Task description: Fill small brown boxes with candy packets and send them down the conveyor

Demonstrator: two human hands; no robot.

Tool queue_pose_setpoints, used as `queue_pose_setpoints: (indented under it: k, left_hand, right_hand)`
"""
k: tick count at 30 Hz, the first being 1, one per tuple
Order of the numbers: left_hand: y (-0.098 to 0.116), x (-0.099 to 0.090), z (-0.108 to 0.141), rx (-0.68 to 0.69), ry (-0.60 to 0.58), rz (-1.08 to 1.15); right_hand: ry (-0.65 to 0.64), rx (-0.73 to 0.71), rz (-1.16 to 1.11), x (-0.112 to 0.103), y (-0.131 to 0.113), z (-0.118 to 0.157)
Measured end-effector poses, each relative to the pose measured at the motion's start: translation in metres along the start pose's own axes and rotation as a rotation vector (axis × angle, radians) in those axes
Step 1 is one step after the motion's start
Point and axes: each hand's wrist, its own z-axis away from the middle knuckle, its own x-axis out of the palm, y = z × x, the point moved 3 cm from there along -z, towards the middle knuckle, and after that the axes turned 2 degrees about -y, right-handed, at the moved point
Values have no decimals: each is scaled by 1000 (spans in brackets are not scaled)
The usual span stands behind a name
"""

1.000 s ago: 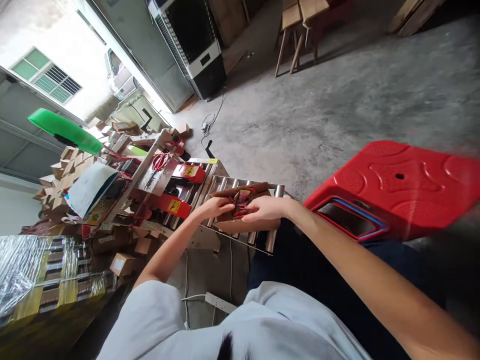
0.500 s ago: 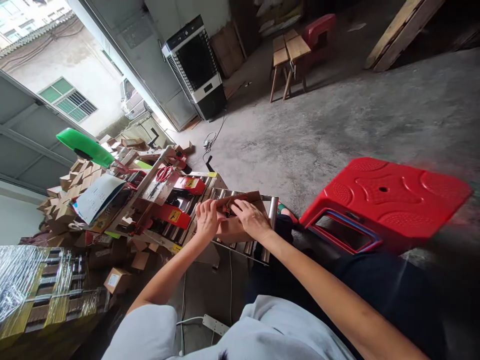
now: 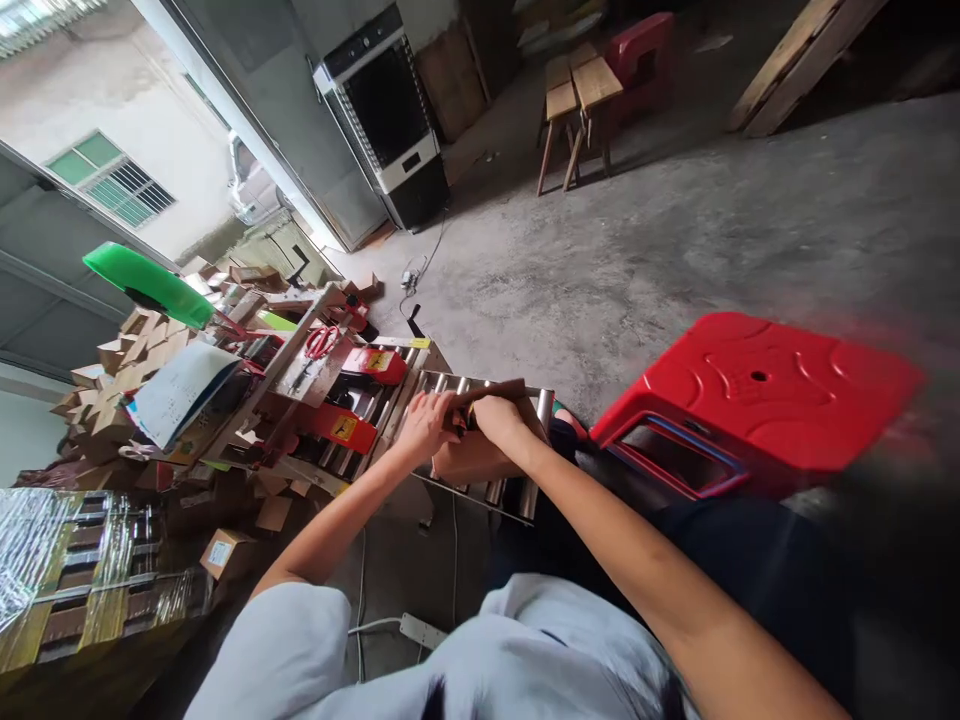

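Observation:
An opened brown cardboard box [image 3: 472, 461] rests on the metal roller conveyor [image 3: 529, 497] in front of me, with a flap standing along its far side. My left hand [image 3: 426, 428] is closed at the box's left end, fingers curled over the edge. From the right, my right hand [image 3: 498, 420] dips into the box opening, its fingers hidden inside. Between the hands a small dark item with a bit of yellow shows, too small to name.
Left of the box, a carton sealing machine with red parts [image 3: 352, 430] carries scissors [image 3: 322, 342] and papers [image 3: 180, 392]. Several small cartons [image 3: 120, 400] are heaped behind it. A red plastic stool [image 3: 765, 390] stands at right; an air cooler [image 3: 386, 120] is farther back.
My right hand has gone from lying over the box's top to reaching down inside it. My left hand has shifted slightly right, its fingers more curled. The view has shifted a little.

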Motion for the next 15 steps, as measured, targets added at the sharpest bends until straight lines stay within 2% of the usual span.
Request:
queue_pose_setpoints:
  k: [2,4,8,9,11,15]
  left_hand:
    - [-1,1,0,15,32,-6]
    - [-4,2,-1,21,65,-22]
    - [-7,3,-1,23,116,-21]
    - [-6,3,1,27,130,-16]
    - [-2,4,7,54,141,-6]
    - [9,17,20,150,129,71]
  right_hand:
    - [39,-10,-4,4,3,12]
    - [131,-31,-10,6,7,25]
    - [522,-114,-27,4,22,47]
    - [581,-136,-28,6,27,52]
    - [571,-181,-29,14,36,61]
    - [413,-229,-84,36,55,78]
